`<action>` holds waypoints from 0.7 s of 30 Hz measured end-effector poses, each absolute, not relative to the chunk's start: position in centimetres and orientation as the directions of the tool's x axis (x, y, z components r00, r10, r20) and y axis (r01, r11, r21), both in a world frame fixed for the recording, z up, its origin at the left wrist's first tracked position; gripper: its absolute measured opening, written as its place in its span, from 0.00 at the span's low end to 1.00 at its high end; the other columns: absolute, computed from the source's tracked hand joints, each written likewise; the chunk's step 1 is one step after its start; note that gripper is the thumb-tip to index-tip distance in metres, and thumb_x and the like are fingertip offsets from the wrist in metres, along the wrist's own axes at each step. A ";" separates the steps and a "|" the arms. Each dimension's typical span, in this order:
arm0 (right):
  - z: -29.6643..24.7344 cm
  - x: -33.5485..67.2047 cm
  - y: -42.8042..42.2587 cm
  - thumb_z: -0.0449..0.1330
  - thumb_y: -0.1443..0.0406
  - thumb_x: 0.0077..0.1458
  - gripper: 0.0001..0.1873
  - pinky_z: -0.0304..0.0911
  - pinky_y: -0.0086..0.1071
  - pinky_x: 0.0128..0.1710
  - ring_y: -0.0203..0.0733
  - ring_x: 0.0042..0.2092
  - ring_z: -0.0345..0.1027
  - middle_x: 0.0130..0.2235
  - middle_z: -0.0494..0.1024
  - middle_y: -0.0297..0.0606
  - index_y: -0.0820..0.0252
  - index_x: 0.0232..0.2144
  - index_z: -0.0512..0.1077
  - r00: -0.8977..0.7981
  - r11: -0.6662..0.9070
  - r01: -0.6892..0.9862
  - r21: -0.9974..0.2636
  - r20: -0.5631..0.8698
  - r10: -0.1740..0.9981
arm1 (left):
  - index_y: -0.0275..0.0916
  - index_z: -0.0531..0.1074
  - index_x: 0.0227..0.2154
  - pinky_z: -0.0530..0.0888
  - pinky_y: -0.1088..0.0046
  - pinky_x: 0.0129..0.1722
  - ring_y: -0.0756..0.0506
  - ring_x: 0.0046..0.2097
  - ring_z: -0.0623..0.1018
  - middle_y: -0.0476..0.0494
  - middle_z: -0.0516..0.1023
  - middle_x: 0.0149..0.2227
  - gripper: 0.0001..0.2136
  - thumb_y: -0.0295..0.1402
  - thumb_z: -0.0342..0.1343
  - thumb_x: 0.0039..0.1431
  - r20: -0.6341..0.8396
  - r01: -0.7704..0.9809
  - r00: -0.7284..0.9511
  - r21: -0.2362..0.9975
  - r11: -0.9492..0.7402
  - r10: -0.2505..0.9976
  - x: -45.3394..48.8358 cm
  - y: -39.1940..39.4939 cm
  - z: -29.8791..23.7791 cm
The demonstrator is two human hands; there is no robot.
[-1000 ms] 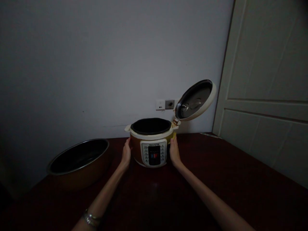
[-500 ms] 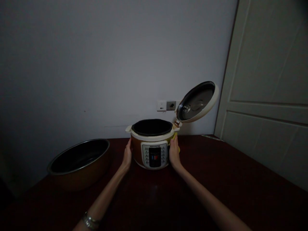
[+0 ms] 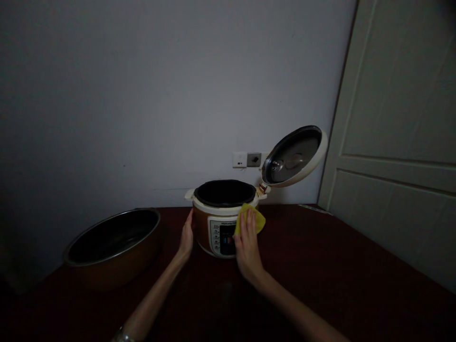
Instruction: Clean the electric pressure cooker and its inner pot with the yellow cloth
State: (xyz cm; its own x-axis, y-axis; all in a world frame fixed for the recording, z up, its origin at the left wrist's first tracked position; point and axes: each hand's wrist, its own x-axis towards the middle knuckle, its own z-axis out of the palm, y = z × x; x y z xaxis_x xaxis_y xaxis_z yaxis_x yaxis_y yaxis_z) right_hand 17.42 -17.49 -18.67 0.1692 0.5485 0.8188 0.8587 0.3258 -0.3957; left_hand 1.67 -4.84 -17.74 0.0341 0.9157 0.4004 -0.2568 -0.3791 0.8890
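An electric pressure cooker (image 3: 202,228) with an orange-brown body and white rim stands on the table, its round lid (image 3: 295,159) raised on a hinge at the right. Flat against the cooker's left side lies my left hand (image 3: 186,237), fingers stretched out. My right hand (image 3: 247,247) presses a yellow cloth (image 3: 259,223) against the front, over the right part of the control panel (image 3: 215,237). That hand and the cloth hide the panel's right column of buttons. The cooker's dark inside (image 3: 225,194) shows from above.
A large dark-lined pot (image 3: 110,266) with a brown outside stands on the left of the dark red table (image 3: 320,266). Behind are a pale wall with a socket and switch plate (image 3: 246,160), and a panelled door (image 3: 399,142) at the right.
My right hand has moved with the yellow cloth from the cooker's right side to its front panel. My left hand stays at the left side. The view has shifted slightly.
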 end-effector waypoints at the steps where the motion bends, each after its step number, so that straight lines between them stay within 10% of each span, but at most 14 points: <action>1: -18.1 17.4 -17.7 0.42 0.62 0.63 0.31 0.36 0.58 0.62 0.52 0.67 0.23 0.68 0.36 0.36 0.58 0.66 0.38 0.021 0.332 0.913 -0.237 0.839 0.543 | 0.38 0.68 0.52 0.64 0.63 0.56 0.43 0.58 0.67 0.40 0.67 0.58 0.21 0.40 0.43 0.59 0.400 -0.253 0.018 0.888 -0.383 0.916 1.5 -4.9 -17.6; 5: -17.5 16.9 -17.5 0.45 0.65 0.61 0.29 0.38 0.52 0.63 0.47 0.67 0.32 0.66 0.49 0.36 0.61 0.64 0.48 -0.411 0.380 0.898 0.224 0.737 0.537 | 0.36 0.73 0.40 0.71 0.64 0.45 0.42 0.46 0.74 0.38 0.76 0.45 0.15 0.37 0.48 0.55 0.426 -0.162 -0.222 0.871 -0.464 0.877 0.7 -5.5 -16.5; 10: -18.7 17.1 -17.1 0.47 0.64 0.61 0.28 0.53 0.39 0.58 0.40 0.66 0.39 0.64 0.52 0.37 0.65 0.62 0.53 -0.570 0.462 0.814 0.352 0.634 0.522 | 0.38 0.71 0.30 0.71 0.66 0.44 0.46 0.42 0.73 0.44 0.73 0.36 0.08 0.30 0.47 0.56 0.761 0.095 -0.318 0.618 -0.780 0.565 -0.3 -7.4 -14.4; 15: -18.5 21.1 -18.3 0.47 0.68 0.61 0.25 0.56 0.41 0.57 0.41 0.64 0.49 0.61 0.61 0.41 0.64 0.60 0.57 -0.660 0.562 0.733 0.385 0.601 0.450 | 0.38 0.70 0.28 0.73 0.63 0.41 0.45 0.42 0.73 0.41 0.73 0.37 0.09 0.22 0.45 0.56 0.993 0.236 0.100 0.043 -0.971 0.068 0.2 -11.3 -13.7; 21: -16.2 24.6 -18.6 0.47 0.72 0.62 0.27 0.63 0.36 0.54 0.41 0.59 0.59 0.57 0.68 0.46 0.62 0.62 0.52 -0.627 0.698 0.664 0.267 0.707 0.327 | 0.35 0.71 0.29 0.74 0.68 0.45 0.46 0.42 0.75 0.39 0.77 0.33 0.08 0.22 0.47 0.56 0.670 0.016 0.652 -0.479 -0.877 -0.354 3.9 -14.5 -15.0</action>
